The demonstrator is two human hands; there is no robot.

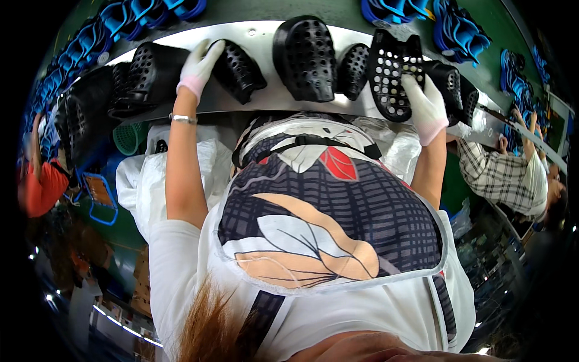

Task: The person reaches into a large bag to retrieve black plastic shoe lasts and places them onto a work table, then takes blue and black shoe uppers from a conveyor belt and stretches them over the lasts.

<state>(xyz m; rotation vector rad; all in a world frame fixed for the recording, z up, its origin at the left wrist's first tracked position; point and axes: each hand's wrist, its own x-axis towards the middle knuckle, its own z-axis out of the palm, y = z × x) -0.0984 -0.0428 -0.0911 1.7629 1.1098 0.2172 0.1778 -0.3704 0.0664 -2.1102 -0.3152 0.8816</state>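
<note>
Both my hands wear white gloves and reach over a pale metal worktop [253,30]. Several black, hole-studded pieces shaped like clogs lie along it. My left hand [200,67] is between a large black clog piece [154,75] and a narrower black clog piece [238,71], thumb and fingers apart, a fingertip touching the narrower one's upper end. My right hand [427,107] grips the side edge of a flat-looking perforated clog piece [389,75], tilted up so light shows through its holes. Between my hands stand a wide black clog piece [306,57] and a smaller black clog piece [353,71].
More black clog pieces [445,81] crowd the worktop right of my right hand. Blue-and-black shoes [461,33] line the far side in rows. A green basket [128,139] sits below at left. People work at both sides, one in a checked garment [497,172].
</note>
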